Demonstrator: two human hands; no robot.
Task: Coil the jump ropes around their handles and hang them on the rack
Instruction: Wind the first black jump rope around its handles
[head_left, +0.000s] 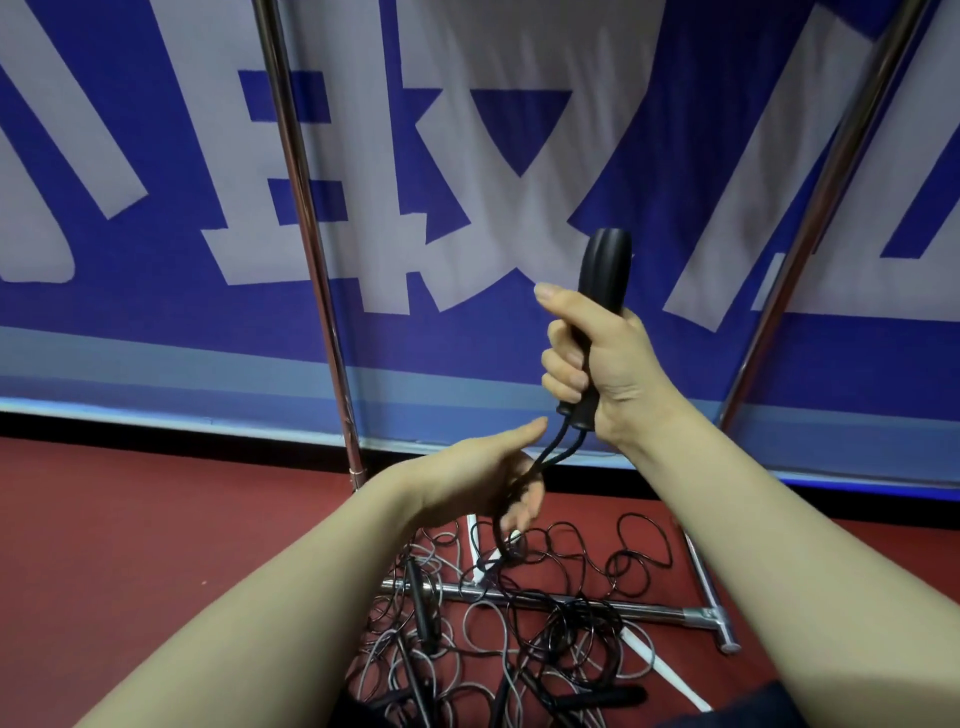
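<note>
My right hand (587, 353) grips two black jump rope handles (605, 270) together, held upright in front of the banner. Two black cords (558, 454) run down from the handles' lower ends into my left hand (488, 480), whose fingers curl around them just below. From there the black rope drops to a tangled pile of black and grey ropes (519, 613) on the floor. Other black handles (421, 608) lie in that pile. The rack's two metal uprights (306, 208) rise on either side of my hands.
The rack's base bar (660, 613) lies across the red floor (156, 519) under the rope pile, ending in a T-foot at right. A blue and white banner (467, 156) hangs close behind the rack. A white line crosses the floor.
</note>
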